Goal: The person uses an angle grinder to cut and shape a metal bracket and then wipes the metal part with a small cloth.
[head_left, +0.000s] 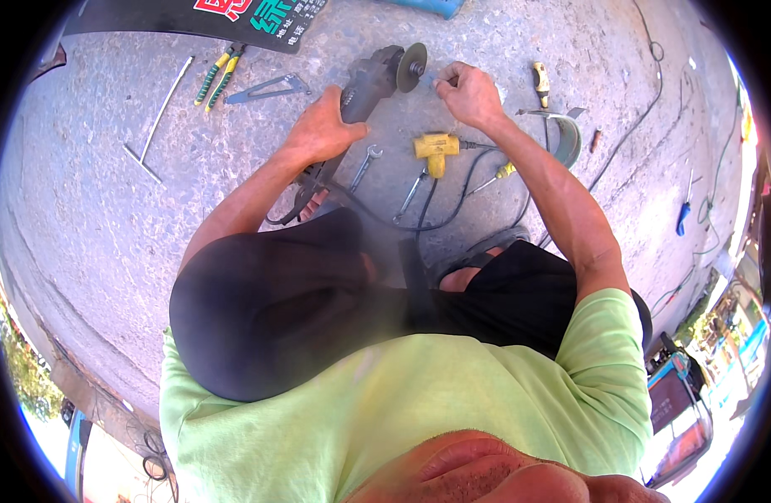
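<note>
My left hand (pixel 323 130) grips the dark body of an angle grinder (pixel 360 84), which lies at a slant with a disc (pixel 409 67) at its upper end. Just right of the disc, my right hand (pixel 465 92) has its fingertips pinched together on something small and bluish that I cannot make out. Below the hands are a yellow cord connector (pixel 436 147) with dark cables, two silver wrenches (pixel 364 168) and a yellow-handled screwdriver (pixel 503 172). A curved metal guard (pixel 567 142) lies beside my right forearm.
Green-yellow pliers (pixel 214 80), a metal bracket (pixel 264 90) and a T-shaped rod (pixel 159 121) lie left. A dark printed board (pixel 134 18) and blue object (pixel 423 7) sit ahead. A yellow-handled tool (pixel 540 80), blue screwdriver (pixel 683 216) and cables lie right. My sandalled foot (pixel 461 277) is below.
</note>
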The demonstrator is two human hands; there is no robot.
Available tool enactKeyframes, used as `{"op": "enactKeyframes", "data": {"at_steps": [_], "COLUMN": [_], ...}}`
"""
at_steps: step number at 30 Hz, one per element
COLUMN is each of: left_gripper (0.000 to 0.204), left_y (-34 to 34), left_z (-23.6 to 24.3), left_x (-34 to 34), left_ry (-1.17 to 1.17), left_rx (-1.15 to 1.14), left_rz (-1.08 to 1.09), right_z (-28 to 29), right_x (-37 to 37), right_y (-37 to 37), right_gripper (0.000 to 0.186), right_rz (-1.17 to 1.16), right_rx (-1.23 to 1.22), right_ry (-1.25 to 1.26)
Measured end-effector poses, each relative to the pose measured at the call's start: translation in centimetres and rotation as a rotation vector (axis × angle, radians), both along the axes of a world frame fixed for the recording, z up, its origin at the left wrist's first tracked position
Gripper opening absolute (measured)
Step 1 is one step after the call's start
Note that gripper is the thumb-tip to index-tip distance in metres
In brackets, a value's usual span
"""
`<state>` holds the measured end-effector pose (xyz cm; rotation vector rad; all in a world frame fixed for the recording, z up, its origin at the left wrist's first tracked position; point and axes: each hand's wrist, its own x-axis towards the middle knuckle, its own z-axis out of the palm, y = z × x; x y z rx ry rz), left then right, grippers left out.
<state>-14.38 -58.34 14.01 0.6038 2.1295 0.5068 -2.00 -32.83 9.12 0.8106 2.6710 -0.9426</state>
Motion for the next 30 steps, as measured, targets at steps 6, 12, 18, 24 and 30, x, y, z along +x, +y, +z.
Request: {"op": "enactKeyframes", "data": {"at_steps": [6, 12, 18, 24, 30], "left_gripper": [0.075, 0.075, 0.075, 0.076, 0.076], "left_y": [-0.2, -0.2, -0.1, 0.2, 0.2], "left_z": [-0.3, -0.4, -0.2, 0.8, 0.4], "left_x": [0.1, 0.1, 0.1, -0.1, -0.2], "left_ry": [0.018, 0.007, 0.016, 0.000, -0.006], "left_rx": [0.017, 0.022, 0.010, 0.012, 0.014], "left_rz": [-0.008, 0.000, -0.001, 0.032, 0.020], "right_z": [-0.4, 0.2, -0.4, -0.1, -1.5], "right_x": [0.1, -0.1, 0.3, 0.5, 0.4], "right_y": [0.0, -0.1, -0.4, -0.3, 0.6], "right_gripper": [0.028, 0.038, 0.038, 0.036, 0.035], "right_rz": [0.005, 0.017, 0.090, -0.021, -0.232], "right_rx": [-0.003, -0.114, -0.061, -0.177, -0.333], "right_ry": [0.026, -0.103, -0.114, -0.054, 0.012]}}
